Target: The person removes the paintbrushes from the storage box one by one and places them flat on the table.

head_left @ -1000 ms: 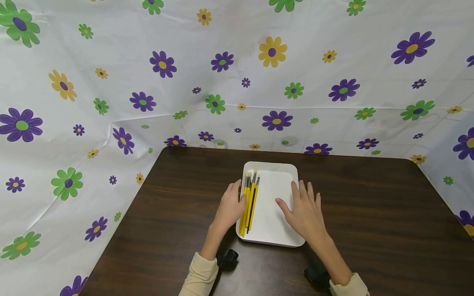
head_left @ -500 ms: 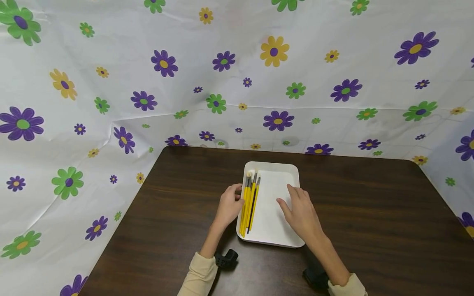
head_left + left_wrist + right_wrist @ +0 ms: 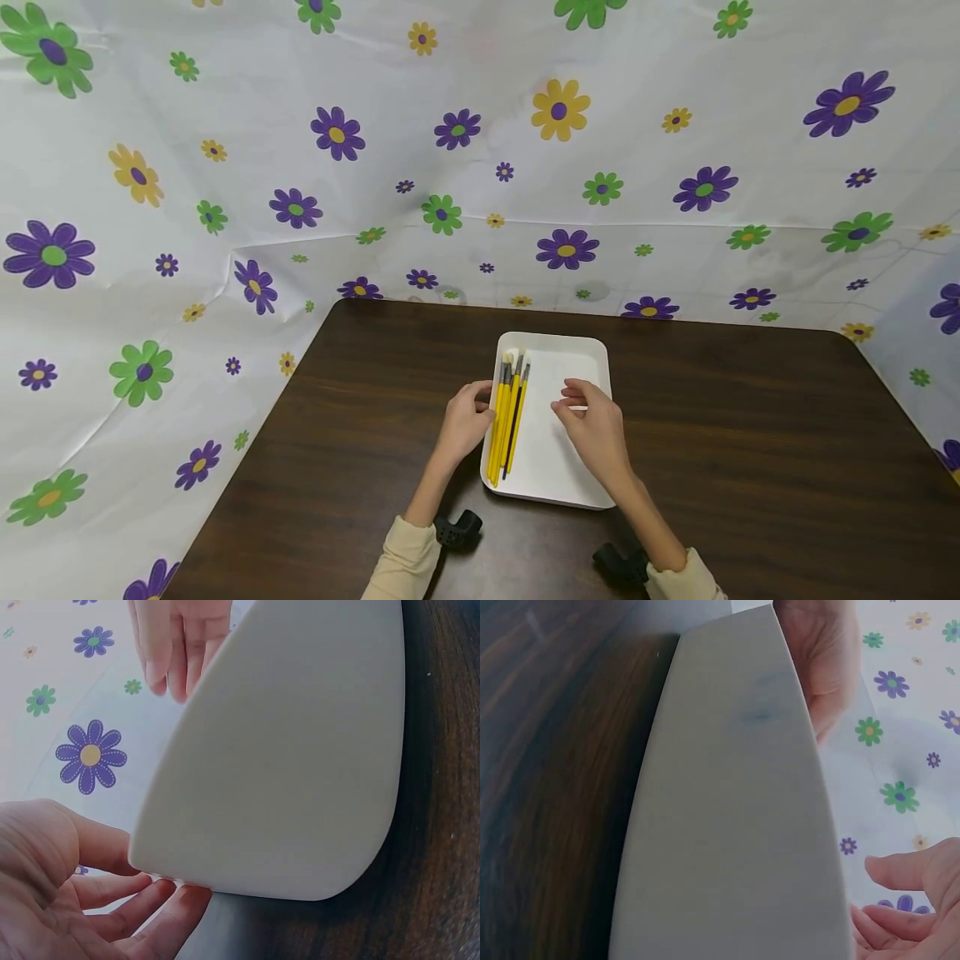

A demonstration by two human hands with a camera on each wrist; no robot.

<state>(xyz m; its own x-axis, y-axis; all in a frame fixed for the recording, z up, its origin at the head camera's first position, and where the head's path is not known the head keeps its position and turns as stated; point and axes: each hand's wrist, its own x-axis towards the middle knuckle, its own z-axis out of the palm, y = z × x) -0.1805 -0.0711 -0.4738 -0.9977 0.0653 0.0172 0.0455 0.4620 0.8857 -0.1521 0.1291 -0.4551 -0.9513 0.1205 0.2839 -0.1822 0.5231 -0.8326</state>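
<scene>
A white tray point(image 3: 547, 433) lies on the table, with several yellow paintbrushes point(image 3: 504, 425) side by side along its left edge, one with a black handle. My left hand point(image 3: 465, 417) holds the tray's left rim. In the left wrist view the thumb of that left hand point(image 3: 45, 885) meets the rim, and its fingers touch the tray wall point(image 3: 285, 750). Over the right half of the tray is my right hand point(image 3: 596, 429), fingers bent and thumb apart from them. The right wrist view shows this right hand point(image 3: 915, 900) beyond the tray wall point(image 3: 727, 795), with nothing in its grasp.
The dark wooden table point(image 3: 750, 433) surrounds the tray. A white flowered cloth point(image 3: 480, 167) hangs behind it and along the sides. Black wrist-worn cameras sit at the left wrist point(image 3: 459, 529) and right wrist point(image 3: 621, 563).
My right hand has moved left from the tray's right rim to above its inside, its spread fingers now bent. The left hand stays at the left rim, its fingers slightly more bent.
</scene>
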